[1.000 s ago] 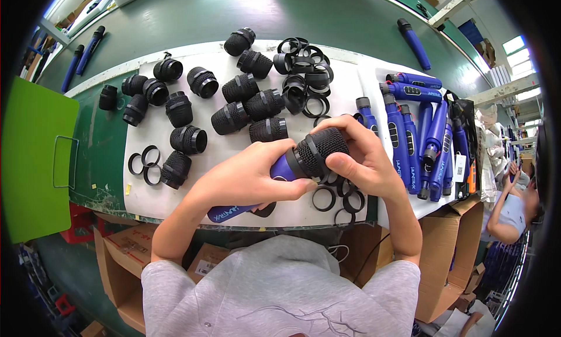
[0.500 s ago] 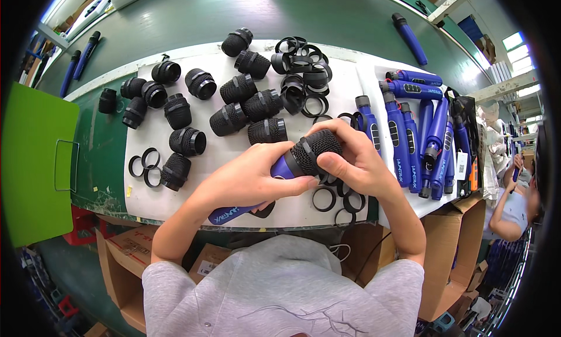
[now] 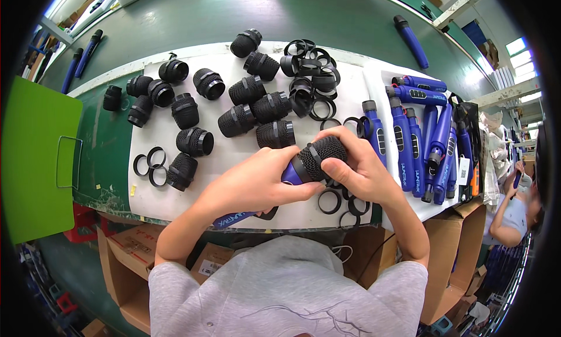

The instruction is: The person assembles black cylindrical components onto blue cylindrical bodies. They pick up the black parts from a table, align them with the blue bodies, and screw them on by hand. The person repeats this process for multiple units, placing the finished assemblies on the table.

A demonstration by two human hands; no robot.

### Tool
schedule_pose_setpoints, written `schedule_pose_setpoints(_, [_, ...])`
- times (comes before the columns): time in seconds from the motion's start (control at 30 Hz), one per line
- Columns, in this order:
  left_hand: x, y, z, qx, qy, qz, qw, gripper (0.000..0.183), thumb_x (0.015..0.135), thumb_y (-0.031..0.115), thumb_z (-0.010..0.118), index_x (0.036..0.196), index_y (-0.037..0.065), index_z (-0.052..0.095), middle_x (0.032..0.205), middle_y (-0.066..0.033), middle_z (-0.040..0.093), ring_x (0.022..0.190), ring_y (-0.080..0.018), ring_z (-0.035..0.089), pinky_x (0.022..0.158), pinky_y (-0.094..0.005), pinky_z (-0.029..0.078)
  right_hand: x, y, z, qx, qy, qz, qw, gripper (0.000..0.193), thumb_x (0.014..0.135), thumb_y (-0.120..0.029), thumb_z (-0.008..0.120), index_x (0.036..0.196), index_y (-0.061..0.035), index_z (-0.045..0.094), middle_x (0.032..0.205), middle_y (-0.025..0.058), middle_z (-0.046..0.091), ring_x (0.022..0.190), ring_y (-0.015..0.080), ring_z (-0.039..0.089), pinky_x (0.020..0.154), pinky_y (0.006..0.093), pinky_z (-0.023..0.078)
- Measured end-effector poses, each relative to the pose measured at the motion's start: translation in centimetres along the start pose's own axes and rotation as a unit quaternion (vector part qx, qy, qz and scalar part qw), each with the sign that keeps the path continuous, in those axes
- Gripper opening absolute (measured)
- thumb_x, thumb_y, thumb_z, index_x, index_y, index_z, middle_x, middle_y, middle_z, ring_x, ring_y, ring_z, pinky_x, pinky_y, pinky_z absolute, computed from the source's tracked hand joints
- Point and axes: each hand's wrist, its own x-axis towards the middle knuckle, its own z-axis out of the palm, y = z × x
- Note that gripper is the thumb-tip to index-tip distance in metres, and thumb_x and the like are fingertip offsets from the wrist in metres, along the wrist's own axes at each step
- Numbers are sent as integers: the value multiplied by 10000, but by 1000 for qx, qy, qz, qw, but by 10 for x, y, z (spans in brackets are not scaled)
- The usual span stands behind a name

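A blue microphone [image 3: 294, 173] with a black mesh head [image 3: 321, 156] is held between both hands above the near edge of the white work sheet. My left hand [image 3: 257, 182] wraps round its blue body, whose lower end shows below the wrist. The fingers of my right hand [image 3: 363, 169] close round the mesh head, thumb on its near side. Just beyond my hands lie several loose black mesh heads [image 3: 276, 134]. Black rings [image 3: 329, 201] lie beneath and beside my right hand.
Several blue microphone bodies [image 3: 403, 144] lie on a white sheet at the right. A pile of black rings [image 3: 310, 71] sits at the back. On the left stands a bright green board [image 3: 41, 162]. Cardboard boxes [image 3: 447, 267] are below the bench; another person [image 3: 508, 211] works at far right.
The bench and its contents have shifted slightly to the right in view. Both hands keep their grip on the microphone, with little visible change in the fingers.
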Motion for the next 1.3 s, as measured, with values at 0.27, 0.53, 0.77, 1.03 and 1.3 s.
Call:
schedule_pose_setpoints(0.27, [0, -1, 9, 32, 52, 25, 998, 453, 853, 359, 770, 993, -42, 614, 666, -89, 644, 483, -148, 620, 446, -303, 484, 5, -11, -2, -62, 15, 53, 997, 396, 988, -391, 645, 1081, -7, 608, 722, 81, 633, 641, 133, 597, 598, 303, 485])
schedule_pose_setpoints(0.53, [1, 0, 3, -48, -15, 13, 999, 438, 860, 359, 757, 1027, -25, 627, 622, -48, 602, 457, -132, 591, 425, -289, 458, 0, -13, -16, 41, 14, 17, 999, 463, 999, -357, 609, 1274, 15, 596, 1089, 104, 636, 961, 144, 603, 862, 294, 482])
schedule_pose_setpoints(0.77, [2, -3, 1, -60, -38, 8, 997, 413, 877, 358, 744, 1019, -12, 629, 604, -30, 576, 448, -120, 576, 415, -283, 451, 0, -5, -28, 120, -24, 18, 992, 449, 962, -231, 718, 1270, 73, 600, 1171, 130, 655, 1101, 179, 647, 969, 329, 512])
schedule_pose_setpoints(1.03, [2, -4, 2, -43, -34, 6, 998, 429, 870, 371, 751, 1017, -15, 631, 615, -32, 583, 463, -124, 586, 421, -284, 457, -2, 10, -25, 48, 2, 73, 996, 341, 935, -218, 756, 1152, 23, 649, 939, 59, 673, 838, 103, 658, 694, 232, 523])
schedule_pose_setpoints(1.3, [4, -4, -4, -108, -79, 8, 991, 386, 902, 356, 719, 1024, 2, 624, 569, -13, 555, 415, -108, 555, 401, -265, 432, 3, -4, -24, 88, -66, -69, 991, 681, 838, -178, 835, 1404, 35, 522, 1325, 161, 575, 1223, 234, 592, 1035, 374, 485])
